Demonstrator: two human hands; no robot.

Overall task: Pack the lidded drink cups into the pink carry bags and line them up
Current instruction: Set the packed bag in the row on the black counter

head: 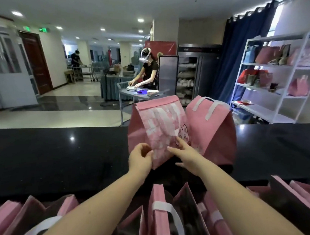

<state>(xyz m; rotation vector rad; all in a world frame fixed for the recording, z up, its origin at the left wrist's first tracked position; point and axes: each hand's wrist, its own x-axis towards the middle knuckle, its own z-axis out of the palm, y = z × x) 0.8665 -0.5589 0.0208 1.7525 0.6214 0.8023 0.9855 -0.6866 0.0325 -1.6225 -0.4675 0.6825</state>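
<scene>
Just one cam here, head-worn wide-angle, up close over the near edge of the glossy black bench (60,152), facing forward and a bit down across it, with the room showing beyond the bench.

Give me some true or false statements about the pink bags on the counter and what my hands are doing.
1. The pink printed bag with the folded top stands on the glossy black counter. True.
2. The left hand and the right hand both touch that bag. True.
3. The plain pink bag beside it has black handles. False: its handles are white.
4. The right hand grips a lidded cup. False: its straight fingers rest on the printed bag, and no cup shows.
</scene>
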